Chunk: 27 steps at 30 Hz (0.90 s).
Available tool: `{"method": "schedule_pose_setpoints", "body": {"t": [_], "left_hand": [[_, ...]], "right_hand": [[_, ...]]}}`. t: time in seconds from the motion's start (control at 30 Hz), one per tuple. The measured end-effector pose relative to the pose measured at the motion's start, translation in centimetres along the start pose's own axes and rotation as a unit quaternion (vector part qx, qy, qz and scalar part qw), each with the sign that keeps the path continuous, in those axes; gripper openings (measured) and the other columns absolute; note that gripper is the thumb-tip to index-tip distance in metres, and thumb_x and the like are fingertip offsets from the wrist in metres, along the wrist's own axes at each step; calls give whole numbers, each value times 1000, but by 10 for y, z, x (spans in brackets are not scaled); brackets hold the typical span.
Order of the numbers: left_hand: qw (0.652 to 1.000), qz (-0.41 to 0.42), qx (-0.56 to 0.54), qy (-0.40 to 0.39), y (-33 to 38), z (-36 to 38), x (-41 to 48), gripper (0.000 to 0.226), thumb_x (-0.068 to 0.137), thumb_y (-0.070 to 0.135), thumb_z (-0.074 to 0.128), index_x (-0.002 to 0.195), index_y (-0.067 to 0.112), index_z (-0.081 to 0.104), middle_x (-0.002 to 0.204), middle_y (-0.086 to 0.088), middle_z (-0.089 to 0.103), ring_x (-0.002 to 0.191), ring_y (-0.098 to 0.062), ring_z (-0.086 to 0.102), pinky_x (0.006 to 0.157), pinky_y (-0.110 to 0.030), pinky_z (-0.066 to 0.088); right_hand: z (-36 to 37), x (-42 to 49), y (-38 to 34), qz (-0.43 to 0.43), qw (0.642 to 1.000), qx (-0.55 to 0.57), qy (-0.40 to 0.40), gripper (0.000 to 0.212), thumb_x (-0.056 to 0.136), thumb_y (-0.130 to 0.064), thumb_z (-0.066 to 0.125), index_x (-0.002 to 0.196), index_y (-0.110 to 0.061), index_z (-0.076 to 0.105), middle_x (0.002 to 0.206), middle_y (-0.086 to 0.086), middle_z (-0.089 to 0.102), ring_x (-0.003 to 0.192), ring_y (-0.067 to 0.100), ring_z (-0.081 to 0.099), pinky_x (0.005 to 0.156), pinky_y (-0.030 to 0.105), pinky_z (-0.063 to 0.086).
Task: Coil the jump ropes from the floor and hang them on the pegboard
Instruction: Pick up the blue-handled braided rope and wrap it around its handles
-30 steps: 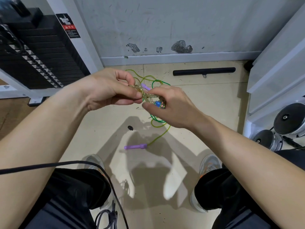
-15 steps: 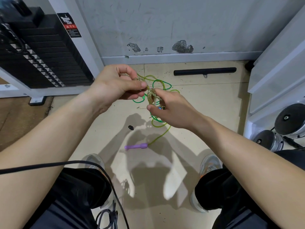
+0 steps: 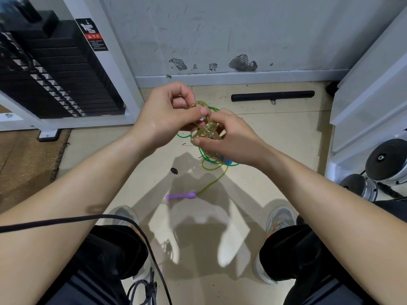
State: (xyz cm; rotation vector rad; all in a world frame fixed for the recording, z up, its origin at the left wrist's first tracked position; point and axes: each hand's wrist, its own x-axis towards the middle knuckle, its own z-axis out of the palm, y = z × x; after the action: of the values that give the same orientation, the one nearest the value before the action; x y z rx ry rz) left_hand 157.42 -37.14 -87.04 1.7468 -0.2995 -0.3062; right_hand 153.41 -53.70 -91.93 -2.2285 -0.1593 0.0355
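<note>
A small coil of clear yellowish jump rope [image 3: 204, 133] is held up between both hands above the floor. My left hand [image 3: 169, 116] pinches a strand of it at the top between thumb and fingers. My right hand [image 3: 231, 137] grips the coil from the right side, with a blue handle tip [image 3: 228, 162] poking out below the palm. On the tan floor behind lies a green jump rope [image 3: 214, 179] in loose loops, its purple handle [image 3: 180, 196] lying nearer to my feet. No pegboard is in view.
A black weight stack [image 3: 57, 69] in a white frame stands at the left. A black bar [image 3: 272, 96] lies by the wall. White shelving [image 3: 370, 89] and dumbbells [image 3: 385, 160] are at the right. A dark cord [image 3: 88, 219] crosses my left forearm. My shoes [image 3: 279, 219] flank the floor below.
Both hands have kept working the clear rope; the right hand has turned and closed tighter round the coil, and the left hand now pinches a strand just above it.
</note>
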Motion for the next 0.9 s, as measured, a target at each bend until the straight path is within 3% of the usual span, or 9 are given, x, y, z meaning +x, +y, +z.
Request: {"method": "schedule_pose_setpoints", "body": {"t": [0.13,0.3,0.47,0.63,0.73,0.8,0.9], "left_hand": [[1000,-8,-6,5,0,1,0,25,86,0,72,78,11,51,96,-41,64,71,-32,64,58,-31,56],[1000,-25,-7,9,-1,2,1,26,84,2,75,77,11,51,95,-35,68,75,-34,65,59,-33,59],[999,-25,-13,16,1,-3,3,28,85,1,74,76,13,50,88,-20,74,66,-27,71,58,-31,57],[999,-37,-33,19,2,-5,4,29,85,0,73,77,13,49,84,-15,75,65,-23,73,57,-29,57],[999,-41,-31,13,0,-2,3,29,85,0,73,77,12,48,89,-20,74,66,-25,72,56,-29,56],[998,-45,-33,17,-2,-1,4,29,84,-1,73,77,12,48,92,-24,73,65,-25,72,55,-28,55],[998,-49,-29,16,-3,-2,5,30,84,-1,74,77,13,49,94,-27,72,65,-24,72,56,-28,55]], "right_hand": [[0,0,-4,-13,998,63,-3,12,96,-43,57,94,-42,68,98,-11,59,95,2,53,88,26,43],[-3,3,-7,12,999,20,-36,43,102,-38,51,65,-58,59,83,-12,48,81,-5,47,71,20,33],[-5,5,5,58,993,7,-100,46,105,-38,44,70,-8,45,80,-13,45,79,-19,38,74,16,30],[-1,4,14,44,991,-51,-115,45,105,-34,44,80,4,53,83,3,56,84,-31,38,77,11,33],[4,8,20,31,990,-92,-104,47,102,-42,45,75,-4,52,86,10,58,86,-2,53,84,38,44],[5,8,22,29,988,-108,-109,46,101,-44,45,76,-7,55,90,8,59,89,19,55,88,44,45],[3,7,23,32,990,-72,-115,36,100,-44,51,77,-19,63,86,-7,61,88,9,54,89,38,46]]}}
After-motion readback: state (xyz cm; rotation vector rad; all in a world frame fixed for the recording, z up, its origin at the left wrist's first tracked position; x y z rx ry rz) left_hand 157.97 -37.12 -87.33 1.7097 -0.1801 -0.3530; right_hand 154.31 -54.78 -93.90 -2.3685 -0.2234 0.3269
